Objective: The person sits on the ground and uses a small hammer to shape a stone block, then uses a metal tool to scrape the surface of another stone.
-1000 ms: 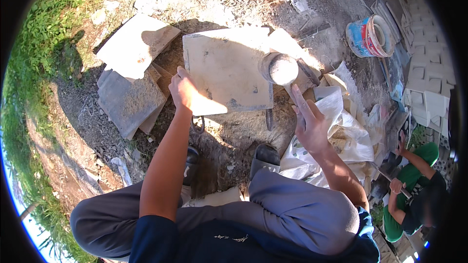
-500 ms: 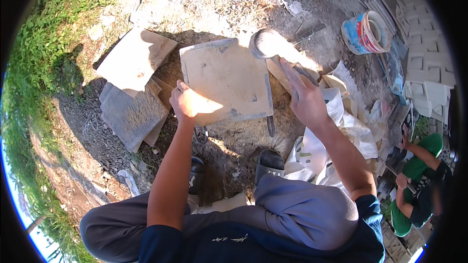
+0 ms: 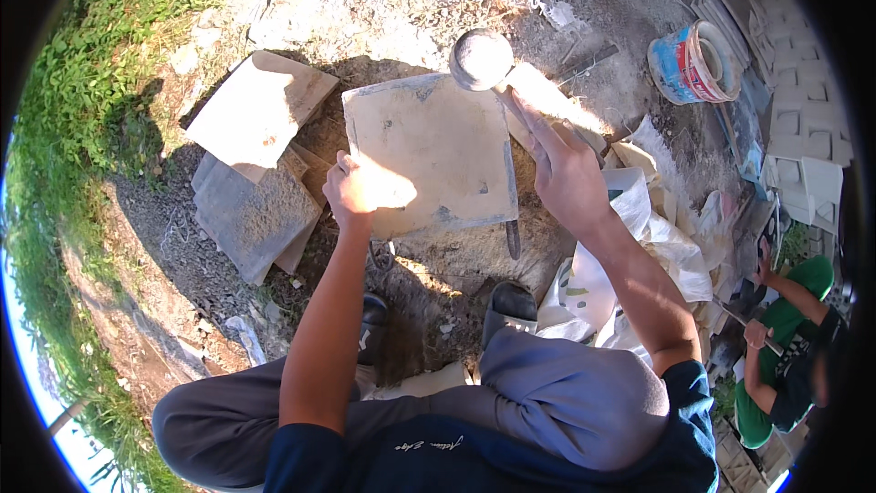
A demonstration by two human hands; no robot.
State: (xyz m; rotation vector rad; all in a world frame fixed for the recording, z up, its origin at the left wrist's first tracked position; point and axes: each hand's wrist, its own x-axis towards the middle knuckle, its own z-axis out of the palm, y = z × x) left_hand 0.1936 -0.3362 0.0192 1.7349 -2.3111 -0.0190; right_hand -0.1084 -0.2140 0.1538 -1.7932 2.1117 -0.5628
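Right grip (image 3: 569, 173) on round-headed tool (image 3: 481, 59)

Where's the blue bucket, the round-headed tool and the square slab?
Blue bucket (image 3: 672, 66): head view, on its outer wall.
Round-headed tool (image 3: 482, 59): head view, on its round head.
Square slab (image 3: 431, 155): head view, on its upper face.

Dirt ground (image 3: 415, 333), strewn with gravel. Overlapping square slabs (image 3: 255, 219) piled at left. Crumpled white plastic sack (image 3: 671, 246) at right; blue-and-red bucket (image 3: 671, 64) beyond. Dark slide sandals (image 3: 513, 299) near middle.
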